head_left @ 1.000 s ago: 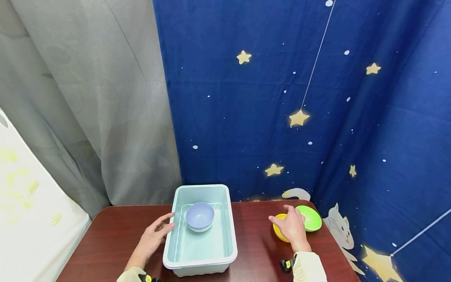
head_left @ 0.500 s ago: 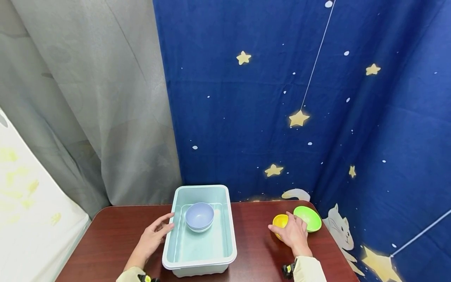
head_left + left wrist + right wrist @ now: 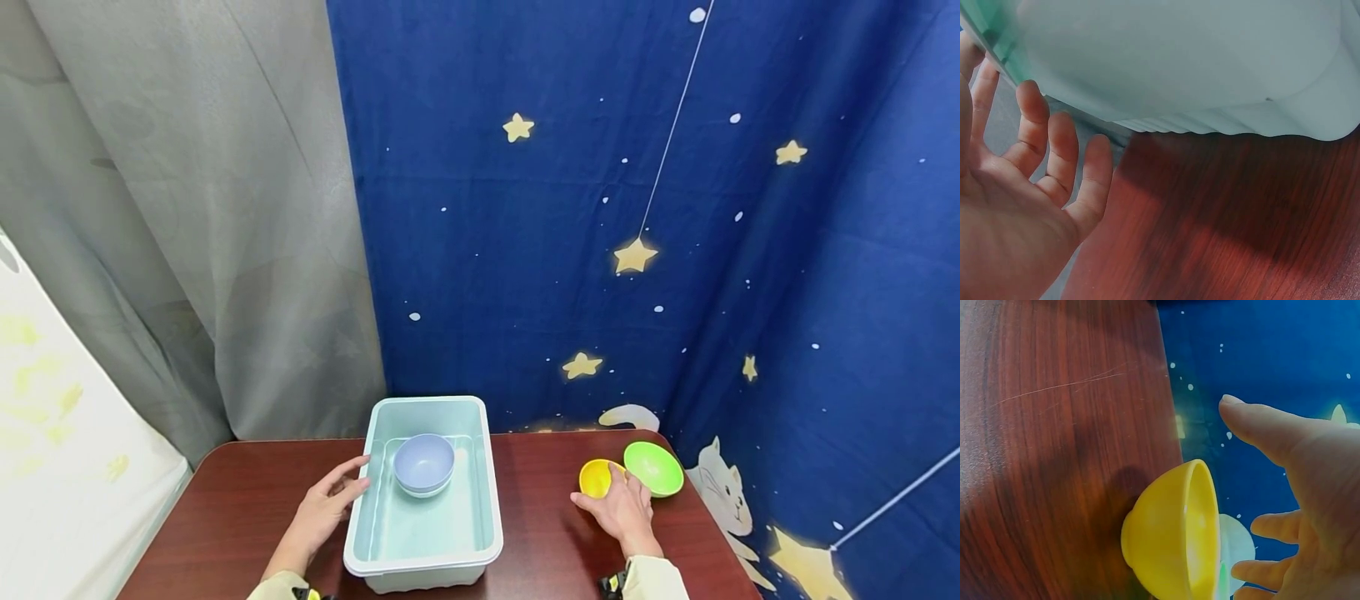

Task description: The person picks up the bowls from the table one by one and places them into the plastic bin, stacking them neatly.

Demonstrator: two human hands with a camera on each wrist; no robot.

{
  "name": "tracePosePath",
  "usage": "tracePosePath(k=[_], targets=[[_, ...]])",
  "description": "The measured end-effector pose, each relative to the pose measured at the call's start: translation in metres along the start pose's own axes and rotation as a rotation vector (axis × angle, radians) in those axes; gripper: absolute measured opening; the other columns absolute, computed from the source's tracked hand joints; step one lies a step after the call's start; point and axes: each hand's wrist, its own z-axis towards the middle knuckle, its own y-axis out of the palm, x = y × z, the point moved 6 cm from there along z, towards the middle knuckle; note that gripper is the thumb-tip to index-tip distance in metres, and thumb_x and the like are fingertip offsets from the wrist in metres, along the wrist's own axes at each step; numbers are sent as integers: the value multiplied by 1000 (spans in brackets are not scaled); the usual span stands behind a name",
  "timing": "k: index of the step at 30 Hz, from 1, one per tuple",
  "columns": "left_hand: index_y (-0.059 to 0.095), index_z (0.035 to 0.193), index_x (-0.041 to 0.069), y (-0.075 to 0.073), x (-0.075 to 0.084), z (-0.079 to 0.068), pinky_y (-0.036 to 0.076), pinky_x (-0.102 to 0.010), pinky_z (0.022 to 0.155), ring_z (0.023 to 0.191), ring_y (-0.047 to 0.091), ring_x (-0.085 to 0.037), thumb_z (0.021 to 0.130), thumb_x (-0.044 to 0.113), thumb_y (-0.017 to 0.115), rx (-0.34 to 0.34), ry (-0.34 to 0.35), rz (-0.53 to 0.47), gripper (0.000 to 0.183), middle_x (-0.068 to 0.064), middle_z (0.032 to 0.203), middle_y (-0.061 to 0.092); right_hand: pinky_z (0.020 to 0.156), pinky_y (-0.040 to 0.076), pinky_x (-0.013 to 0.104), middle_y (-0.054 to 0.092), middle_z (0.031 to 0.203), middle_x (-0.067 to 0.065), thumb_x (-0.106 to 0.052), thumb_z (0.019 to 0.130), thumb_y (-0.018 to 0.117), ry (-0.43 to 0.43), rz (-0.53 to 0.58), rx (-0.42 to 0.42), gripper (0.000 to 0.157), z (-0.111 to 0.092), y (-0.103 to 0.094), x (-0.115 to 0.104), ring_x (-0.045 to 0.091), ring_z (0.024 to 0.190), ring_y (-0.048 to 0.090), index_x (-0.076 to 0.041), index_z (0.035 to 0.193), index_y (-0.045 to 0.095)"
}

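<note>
The left hand (image 3: pixel 321 510) is beside the left wall of a pale blue plastic tub (image 3: pixel 424 556), relaxed fingers at its rim. In the left wrist view the same hand (image 3: pixel 1019 212) has loosely bent fingers, the middle ones close to the tub wall. Inside the tub a lavender bowl (image 3: pixel 425 461) sits on a whitish bowl (image 3: pixel 424 493). The right hand (image 3: pixel 622 510) hovers over the near side of a yellow bowl (image 3: pixel 595 477), thumb and fingers spread. In the right wrist view a gap shows between thumb and the yellow bowl (image 3: pixel 1163 534).
A bright green bowl (image 3: pixel 656 468) stands right behind the right hand, close to the table's right edge. The dark red wooden table (image 3: pixel 536 517) ends at a grey curtain (image 3: pixel 300 333) and a blue star-patterned curtain (image 3: pixel 525 292).
The right hand has drawn back a little toward the person and lower, so more of the yellow bowl shows. The left hand and tub stay put.
</note>
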Motion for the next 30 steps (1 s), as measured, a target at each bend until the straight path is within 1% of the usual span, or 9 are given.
tracePosePath(k=[9,16,19,24,30], targets=[[57,145,20,-2,-1,0,58,-30,75,88,69,-11,97,33,71,8,-12,6,52,-9,106,69,101,37,72,34,148,40,-52,78,81,37,47,-40,100,3,11,4,57,128,28,4,149,39],[59,143,20,-2,-1,0,59,-30,76,89,69,-11,94,36,73,11,-14,-3,53,-9,105,69,99,38,70,39,146,37,-45,81,80,42,70,45,89,7,10,9,55,126,31,4,146,44],[58,144,19,-1,0,-1,58,-29,75,89,68,-11,95,36,72,11,-9,11,53,-10,105,69,100,37,70,39,146,37,-44,81,80,51,81,49,90,8,13,14,54,126,30,4,147,43],[60,142,22,0,-1,0,58,-29,76,91,69,-12,95,34,72,15,-23,7,49,-10,107,69,99,36,70,38,144,38,-44,79,81,59,87,48,92,10,16,19,54,125,28,5,147,42],[59,143,21,1,0,0,58,-30,76,92,69,-12,93,41,74,12,-15,20,56,-10,109,69,97,40,68,36,142,38,-42,78,83,58,54,73,93,11,18,22,55,124,29,5,147,42]])
